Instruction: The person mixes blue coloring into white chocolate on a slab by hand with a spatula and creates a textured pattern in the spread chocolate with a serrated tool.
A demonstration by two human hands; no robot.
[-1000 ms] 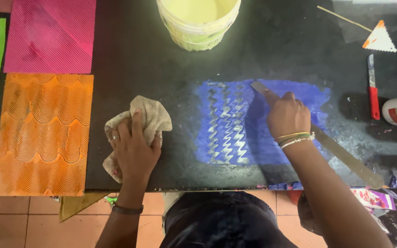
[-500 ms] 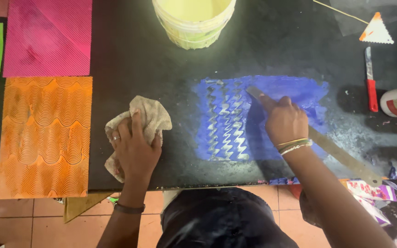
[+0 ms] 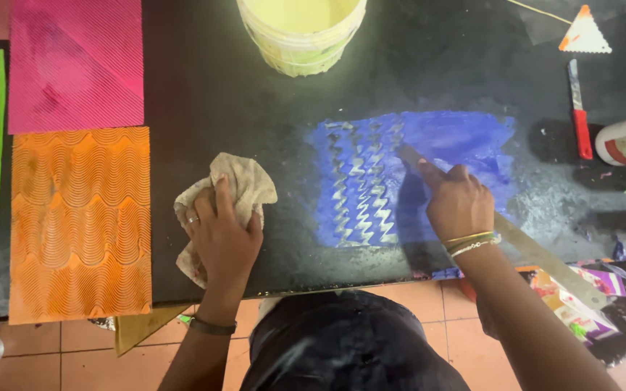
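Blue paint [image 3: 429,156] being combed into zigzags, right hand [image 3: 458,203] closed around long strip [image 3: 545,261], left hand [image 3: 222,235] clutching rag [image 3: 244,181] ready on surface [image 3: 255,101].

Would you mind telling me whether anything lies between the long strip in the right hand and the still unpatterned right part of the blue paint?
Nothing visible does: the right hand presses the strip directly on the blue paint, beside the finished zigzags.

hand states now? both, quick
Left hand: closed on a crumpled beige rag, pressed to the black table.
Right hand: closed on a long flat metal strip, its tip in the blue paint patch.
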